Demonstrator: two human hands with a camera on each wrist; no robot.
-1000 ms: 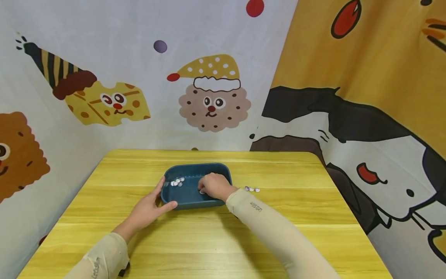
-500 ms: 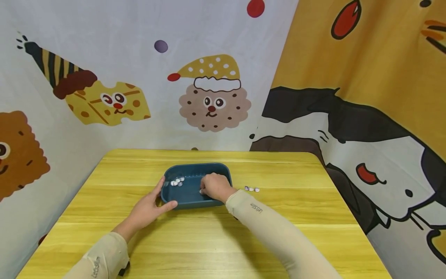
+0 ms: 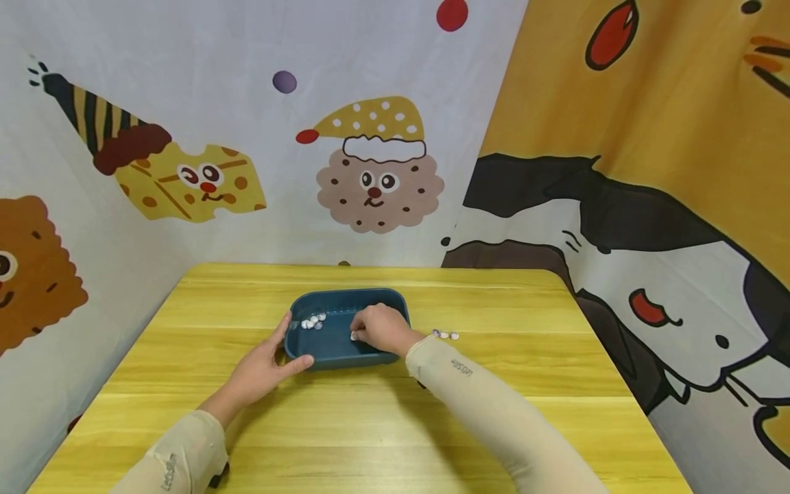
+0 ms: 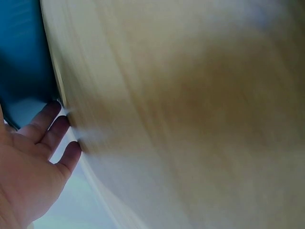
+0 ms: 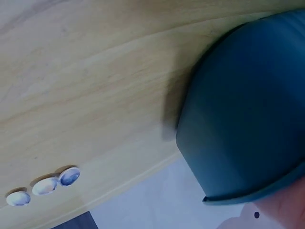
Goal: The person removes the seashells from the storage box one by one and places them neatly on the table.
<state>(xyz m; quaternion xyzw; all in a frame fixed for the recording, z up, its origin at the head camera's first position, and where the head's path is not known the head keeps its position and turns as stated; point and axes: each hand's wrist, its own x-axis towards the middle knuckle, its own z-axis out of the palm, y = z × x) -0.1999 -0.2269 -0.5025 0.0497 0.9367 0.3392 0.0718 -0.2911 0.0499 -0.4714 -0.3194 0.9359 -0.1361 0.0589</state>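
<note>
A dark blue rectangular tray (image 3: 336,346) stands on the wooden table. My left hand (image 3: 259,370) holds its left end, thumb at the near rim and fingers along the side. In the left wrist view, several fingertips of the left hand (image 4: 40,162) lie near the tray's edge. Inside the tray, my right hand (image 3: 382,328) pinches a small white round piece (image 3: 354,335), mostly hidden by the fingers. Several similar white, shell-like pieces (image 3: 313,322) lie clustered at the tray's left end. Only a blurred part of the right hand (image 5: 286,205) appears in the right wrist view.
Three small domed white pieces with blue-purple patches (image 5: 45,185) lie in a row on the table, right of the tray. The wooden table (image 3: 382,439) reaches back to a cartoon-printed cloth (image 3: 247,41), which also hangs at the sides.
My right hand has shifted slightly to the left inside the tray, with the small white piece at its fingertips. The left hand and the tray have stayed in place.
</note>
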